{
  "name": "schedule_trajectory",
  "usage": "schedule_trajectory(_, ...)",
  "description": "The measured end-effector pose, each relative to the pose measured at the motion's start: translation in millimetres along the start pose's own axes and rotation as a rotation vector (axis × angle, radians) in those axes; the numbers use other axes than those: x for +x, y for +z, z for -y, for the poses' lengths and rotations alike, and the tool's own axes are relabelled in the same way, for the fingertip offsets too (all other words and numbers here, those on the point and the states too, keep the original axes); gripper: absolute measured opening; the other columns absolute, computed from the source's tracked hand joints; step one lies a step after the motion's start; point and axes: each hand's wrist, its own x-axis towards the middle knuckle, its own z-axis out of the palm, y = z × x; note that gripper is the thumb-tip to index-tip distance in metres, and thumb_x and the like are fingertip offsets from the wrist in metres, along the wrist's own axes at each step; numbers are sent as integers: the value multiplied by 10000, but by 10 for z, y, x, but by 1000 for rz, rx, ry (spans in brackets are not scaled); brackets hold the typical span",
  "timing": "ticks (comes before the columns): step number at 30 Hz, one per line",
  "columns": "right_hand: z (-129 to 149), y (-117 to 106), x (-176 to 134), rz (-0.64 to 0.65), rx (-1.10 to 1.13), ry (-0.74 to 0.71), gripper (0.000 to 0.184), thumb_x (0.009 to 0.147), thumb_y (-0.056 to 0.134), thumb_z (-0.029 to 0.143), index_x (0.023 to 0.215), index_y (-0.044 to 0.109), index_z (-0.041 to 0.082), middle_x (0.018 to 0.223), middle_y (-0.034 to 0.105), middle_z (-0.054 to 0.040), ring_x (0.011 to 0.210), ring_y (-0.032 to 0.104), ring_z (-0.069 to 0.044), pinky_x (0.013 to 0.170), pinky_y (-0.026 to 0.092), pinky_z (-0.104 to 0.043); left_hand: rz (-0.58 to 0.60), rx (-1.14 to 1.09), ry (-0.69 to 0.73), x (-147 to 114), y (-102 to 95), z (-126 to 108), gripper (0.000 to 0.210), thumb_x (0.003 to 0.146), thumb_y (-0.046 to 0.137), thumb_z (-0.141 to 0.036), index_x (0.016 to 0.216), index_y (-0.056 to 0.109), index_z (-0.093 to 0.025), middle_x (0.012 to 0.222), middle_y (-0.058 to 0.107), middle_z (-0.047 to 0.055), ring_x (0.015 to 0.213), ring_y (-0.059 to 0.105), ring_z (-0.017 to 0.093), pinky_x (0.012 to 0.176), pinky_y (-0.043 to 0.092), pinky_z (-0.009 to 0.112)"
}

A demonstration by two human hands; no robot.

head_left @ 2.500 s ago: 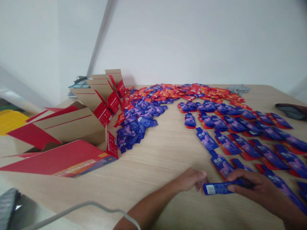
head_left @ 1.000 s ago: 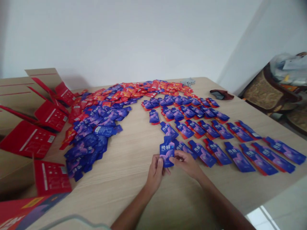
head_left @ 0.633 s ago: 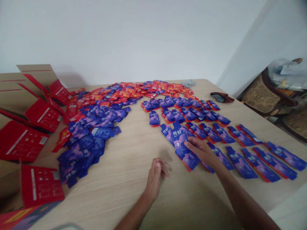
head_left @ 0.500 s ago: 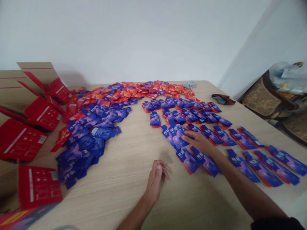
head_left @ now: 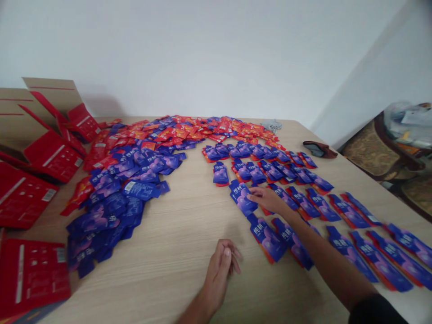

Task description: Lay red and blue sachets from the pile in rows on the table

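Observation:
My right hand pinches the right edge of a blue and purple sachet at the left end of a row. The sachet lies at a slant, apparently over another one that it hides. My left hand rests nearer to me, over the tabletop, with its fingers loosely curled and nothing visible in them. Just beyond it is another blue sachet, stacked on an orange-red one. Several more such stacks run rightward in rows, partly covered by my right forearm.
A heap of loose blue sachets spreads at the left, with red and orange sachets behind it. Opened red boxes line the left edge. A dark brown pouch-like item lies far right, near a patterned chair.
My right hand has brought the sachet down and slightly left onto the row's end, so it now overlaps the one there. My left hand stays loosely curled. The view has shifted slightly.

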Motion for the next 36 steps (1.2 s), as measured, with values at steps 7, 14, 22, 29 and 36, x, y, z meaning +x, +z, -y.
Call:
schedule_trajectory(7,57,31,-73,-138,-310,35,397,936,692,481,1253,726,244,947,792,-50,885,752,-229,814,545,-336,14,7,-9,25,-19,15,412,1099,354,-553,1088,588,-213,964,694,36,710,620,148,653,440,298)
schedule_trajectory(14,113,42,-128,-173,-396,14,348,975,649,516,1168,747,243,1026,792,-66,962,750,-239,861,540,-344,18,17,-8,17,-25,21,413,1097,373,-552,1061,600,-209,946,692,33,712,615,143,654,427,290)
schedule_trajectory(22,450,-96,-372,-268,-338,-72,328,957,661,507,1159,766,270,1062,784,-72,927,727,-256,870,543,-386,66,74,9,5,23,-114,433,1072,447,-555,890,602,-194,752,624,10,685,584,150,666,449,284)
schedule_trajectory(29,1353,472,-711,110,-173,-320,349,969,666,515,1250,751,328,1193,763,-42,811,689,-198,851,550,-358,174,432,205,-32,97,-163,394,1000,541,-375,650,457,-218,590,447,-43,538,400,110,548,288,286)
schedule_trajectory(36,2270,1614,-334,448,-307,-629,450,950,710,415,1359,717,227,1315,739,-97,1214,668,-292,1050,489,-380,302,597,555,17,154,163,353,816,640,-258,567,391,-257,525,525,-29,503,484,130,525,358,322)
